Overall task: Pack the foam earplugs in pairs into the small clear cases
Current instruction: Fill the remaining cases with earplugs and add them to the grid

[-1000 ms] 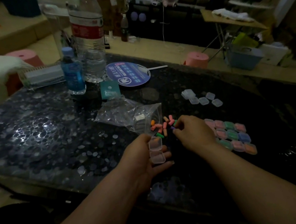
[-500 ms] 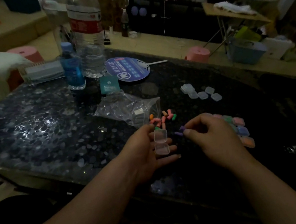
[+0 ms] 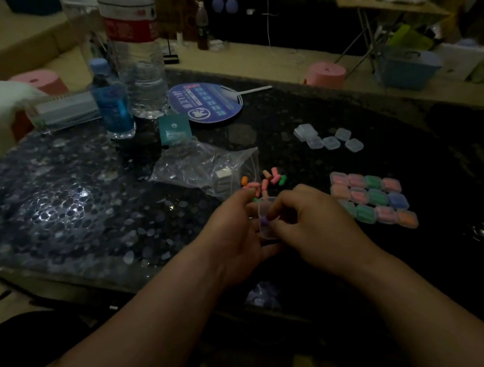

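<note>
One open clear case (image 3: 265, 224), lid hinged up, held over the near part of the dark table (image 3: 49, 214) between both hands. Left hand (image 3: 236, 235) cupped under and around it, fingers closed on its left side. Right hand (image 3: 314, 226) pinched narrow at the case, thumb and forefinger closed on a purple earplug (image 3: 264, 219) sitting at or just inside the lower half; cannot tell whether a second plug lies with it.

Just beyond the fingers, a loose heap of earplugs (image 3: 265, 181) on the table: roughly ten showing, mostly pink and orange, one green at the right end, some hidden behind the left thumb.

To the right, twelve filled cases (image 3: 373, 197) shut and laid touching in a block of three rows of four, contents pink, green, purple and orange.

Further back, five empty cases (image 3: 330, 139) in a small cluster.

Left of the heap, one crumpled clear plastic bag (image 3: 203, 167).

At the far edge, two bottles: one large water bottle (image 3: 135, 51), one small blue bottle (image 3: 110, 99) just beside it. One round blue fan (image 3: 205, 101) near them.
</note>
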Available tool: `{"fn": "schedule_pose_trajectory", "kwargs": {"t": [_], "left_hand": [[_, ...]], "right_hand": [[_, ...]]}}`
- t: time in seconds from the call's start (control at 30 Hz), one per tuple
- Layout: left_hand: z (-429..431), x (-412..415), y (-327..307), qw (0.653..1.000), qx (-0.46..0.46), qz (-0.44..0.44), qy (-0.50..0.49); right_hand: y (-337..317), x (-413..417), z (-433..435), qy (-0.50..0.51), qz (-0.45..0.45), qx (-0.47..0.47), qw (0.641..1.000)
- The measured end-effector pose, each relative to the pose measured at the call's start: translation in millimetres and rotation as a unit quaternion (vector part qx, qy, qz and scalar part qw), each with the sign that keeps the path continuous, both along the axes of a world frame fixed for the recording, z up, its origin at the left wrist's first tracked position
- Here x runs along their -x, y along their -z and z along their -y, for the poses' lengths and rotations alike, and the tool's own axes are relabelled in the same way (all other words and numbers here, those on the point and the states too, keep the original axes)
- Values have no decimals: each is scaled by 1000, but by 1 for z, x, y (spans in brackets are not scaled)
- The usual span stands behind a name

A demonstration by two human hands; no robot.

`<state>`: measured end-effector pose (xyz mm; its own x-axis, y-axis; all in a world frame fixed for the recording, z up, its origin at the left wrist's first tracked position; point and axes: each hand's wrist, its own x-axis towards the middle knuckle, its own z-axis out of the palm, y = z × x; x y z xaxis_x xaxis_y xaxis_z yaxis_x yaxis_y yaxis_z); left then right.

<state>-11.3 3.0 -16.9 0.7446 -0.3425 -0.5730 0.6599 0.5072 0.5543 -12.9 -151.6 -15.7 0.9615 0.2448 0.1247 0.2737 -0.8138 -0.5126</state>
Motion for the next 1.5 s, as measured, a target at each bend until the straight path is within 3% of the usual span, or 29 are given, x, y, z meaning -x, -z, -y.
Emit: {"fn": "schedule_pose_trajectory", "kwargs": {"t": [0.17, 0.3, 0.4, 0.53, 0.77, 0.93, 1.07, 1.2, 1.33, 1.5], "left_hand": [[1, -3, -1, 1000, 9, 0, -4], [-2, -7, -3, 999, -11, -1, -30], [-3, -12, -3, 998, -17, -9, -53], [-1, -14, -5, 997, -24, -8, -73], [7, -16, -12, 997, -20, -13, -74], [9, -16, -11, 997, -30, -16, -64], [13, -17, -10, 998, -26, -17, -51], [20, -19, -9, 1000, -5, -11, -26], [28, -21, -4, 999, 33, 2, -11], [31, -21, -2, 999, 38, 13, -5]], "right_hand": [[-3, -3, 2, 3, -21, -31, 999], [-12, -22, 20, 92, -14, -89, 992], [-2, -36, 40, 156, -28, -49, 986], [26, -39, 44, 124, -87, 15, 988], [38, -43, 30, 131, -48, 57, 989], [30, -42, 33, 157, -74, -60, 983], [-3, -30, 39, 149, -27, -128, 980], [-27, -9, 32, 87, -30, -158, 983], [-25, 4, 26, 21, -28, -58, 998], [-20, 4, 30, 13, -15, -14, 1000]]}}
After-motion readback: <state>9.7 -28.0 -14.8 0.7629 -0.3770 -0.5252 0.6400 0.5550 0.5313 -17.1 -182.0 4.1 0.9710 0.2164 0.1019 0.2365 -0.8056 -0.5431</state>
